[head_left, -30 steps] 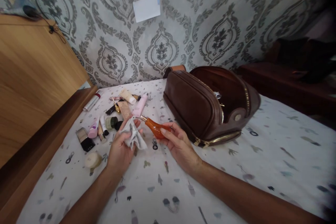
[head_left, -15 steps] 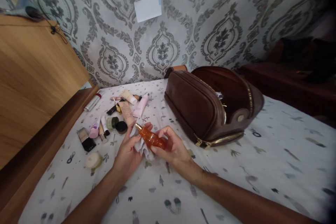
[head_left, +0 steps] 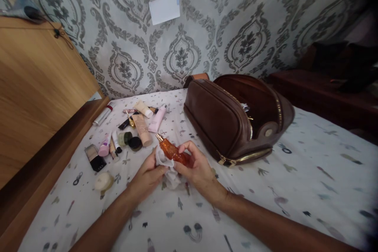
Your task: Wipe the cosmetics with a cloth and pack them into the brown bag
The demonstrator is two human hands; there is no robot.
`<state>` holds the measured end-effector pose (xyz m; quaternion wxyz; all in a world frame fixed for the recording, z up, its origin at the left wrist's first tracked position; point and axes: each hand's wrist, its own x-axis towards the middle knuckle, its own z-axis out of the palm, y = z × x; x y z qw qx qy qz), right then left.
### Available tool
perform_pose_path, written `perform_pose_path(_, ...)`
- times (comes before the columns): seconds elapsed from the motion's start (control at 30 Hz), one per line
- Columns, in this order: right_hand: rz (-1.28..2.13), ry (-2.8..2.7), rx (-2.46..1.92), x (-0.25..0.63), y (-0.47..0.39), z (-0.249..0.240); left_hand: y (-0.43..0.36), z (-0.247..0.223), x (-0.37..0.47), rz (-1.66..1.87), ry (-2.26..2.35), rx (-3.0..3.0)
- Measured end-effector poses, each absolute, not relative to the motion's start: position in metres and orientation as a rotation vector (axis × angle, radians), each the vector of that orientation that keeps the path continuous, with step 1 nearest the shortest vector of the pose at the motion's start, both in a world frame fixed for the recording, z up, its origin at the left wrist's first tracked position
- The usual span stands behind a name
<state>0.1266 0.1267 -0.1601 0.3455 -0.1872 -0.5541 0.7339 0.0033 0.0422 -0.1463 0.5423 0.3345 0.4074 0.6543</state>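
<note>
An amber glass bottle [head_left: 171,152] with a gold neck lies tilted between my hands, its neck pointing up and left. My right hand [head_left: 196,167] grips its base end, fingers on top and thumb along the near side. My left hand [head_left: 149,175] pinches a crumpled white cloth [head_left: 171,175] that lies against the bottle's left and lower side. Past my left hand are a beige tube [head_left: 142,130], a pink tube [head_left: 158,119], a black round lid [head_left: 135,143] and a green jar [head_left: 125,138].
An open brown bag [head_left: 215,116] stands at the right, near the patterned wall. More cosmetics lie at the left, including a compact [head_left: 95,157], a cream jar [head_left: 104,181] and a silver tube [head_left: 102,115]. A wooden board [head_left: 44,86] borders the left.
The cloth has been drawn up around the bottle's side. My left hand has closed more on it and no longer lies open under the bottle's neck. The view has shifted slightly.
</note>
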Motion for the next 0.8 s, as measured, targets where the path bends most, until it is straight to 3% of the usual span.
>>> perform_pose_path(0.33,1.655,-1.673,-0.502,0.133,0.121,-0.158,0.042,-0.161,-0.008,1.540,1.404,0.809)
perform_pose_path(0.8,2.156,-1.392,-0.353,0.135,0.120,-0.158,0.044,-0.153,-0.003,1.738,1.605,0.488)
